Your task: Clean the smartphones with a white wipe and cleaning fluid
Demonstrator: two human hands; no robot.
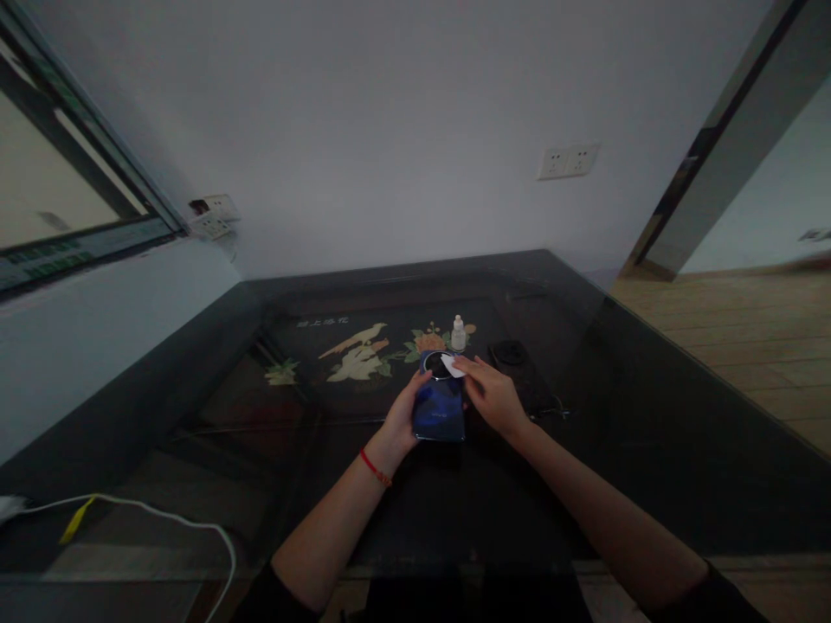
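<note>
The left hand point(403, 417) is gripping a blue smartphone point(440, 408) by its left edge, holding it back-side up just above the dark glass tabletop point(649, 433), while the right hand point(492, 394) is pinching a small white wipe point(453, 366) between thumb and fingertips and pressing it onto the round camera ring point(437, 364) at the phone's far end. Judging by this, the step in hand is the wiping of the camera ring, and it looks to be under way rather than finished, since the wipe is lying right on the ring. The next move seems to call for a light, circling pressure from the right hand while the left is keeping the phone steady and level, so that it is not slipping out of that one-sided grip. Just beyond the right hand's fingertips one small white dropper bottle point(458, 334) is standing upright, apart from the phone. To the right of the right hand one dark flat object with a round part point(519, 363) is lying on the tabletop; it may be a second phone or a case, but it is too dark to tell. Far to the left of the left hand one white cable point(162, 517) with a yellow tag is trailing across the tabletop. Counted: one blue smartphone, one wipe, one bottle, one dark object, one cable, and two hands, the left wrist wearing one red string bracelet point(375, 468).
</note>
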